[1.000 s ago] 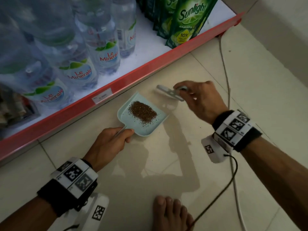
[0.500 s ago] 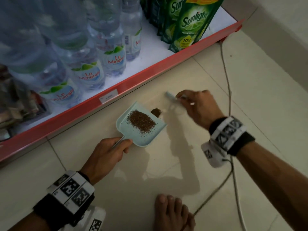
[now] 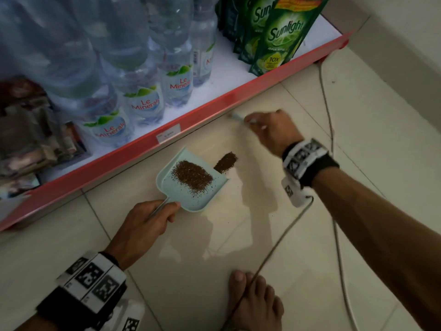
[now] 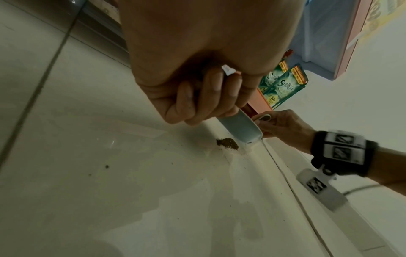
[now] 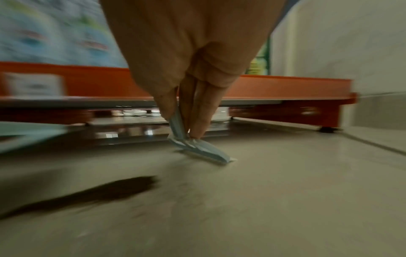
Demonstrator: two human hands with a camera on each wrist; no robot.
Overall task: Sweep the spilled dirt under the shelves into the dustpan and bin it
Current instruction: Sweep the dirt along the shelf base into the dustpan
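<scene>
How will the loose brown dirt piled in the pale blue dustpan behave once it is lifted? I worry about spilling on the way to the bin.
The loose brown dirt looks like dry, fine grains, so it would probably slide if the pale blue plastic dustpan tips. The heap lies near the open lip, so tilting it back seems wise. The left hand grips only the thin handle, so it may wobble.

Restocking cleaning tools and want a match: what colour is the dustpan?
Pale mint-blue, clearest in the head view: the dustpan, gripped by the left hand.
</scene>
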